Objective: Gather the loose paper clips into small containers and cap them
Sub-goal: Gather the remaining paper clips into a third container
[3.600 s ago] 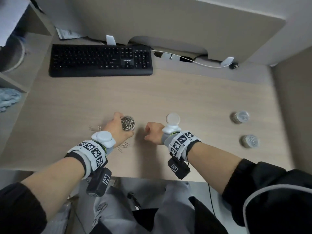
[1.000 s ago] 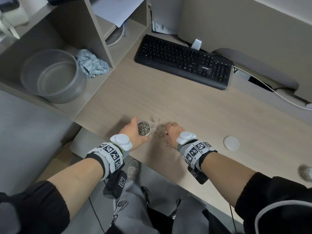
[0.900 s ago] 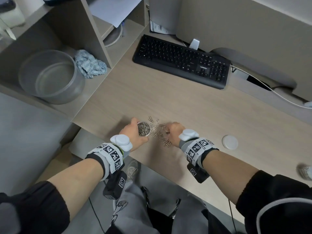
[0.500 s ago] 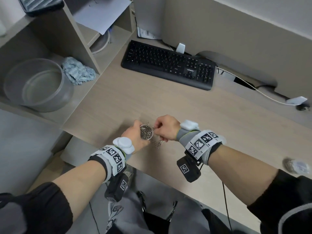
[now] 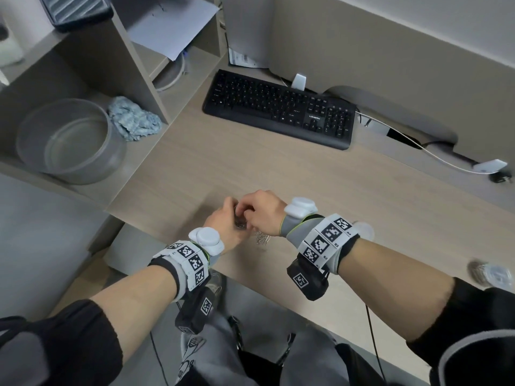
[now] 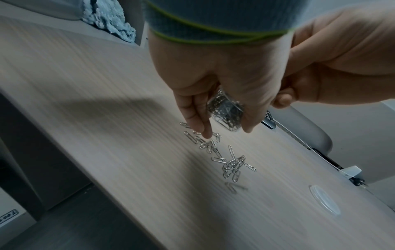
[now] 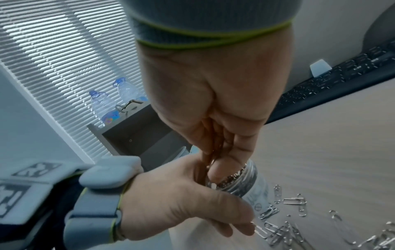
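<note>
My left hand [image 5: 223,222] grips a small clear container [image 5: 240,222] near the desk's front edge; it is packed with silver paper clips. The left wrist view shows this container [image 6: 226,112] tilted and lifted slightly off the wood. My right hand [image 5: 260,210] hovers over its mouth, fingers bunched. In the right wrist view its thumb and fingertips [image 7: 215,170] pinch a few clips at the threaded rim [image 7: 249,174]. Several loose clips [image 6: 215,148] lie on the desk just right of the container. A white lid [image 6: 324,199] lies flat further right, mostly hidden behind my right wrist in the head view.
A black keyboard [image 5: 278,110] sits at the back of the desk, with a white cable [image 5: 418,151] to its right. On the left shelf are a clear round tub [image 5: 69,140] and a blue cloth [image 5: 133,118]. Another small container [image 5: 490,275] lies blurred at the right edge.
My right hand has left the loose clips on the desk and come up over the container's mouth with clips pinched. The left hand has kept hold of the container.
</note>
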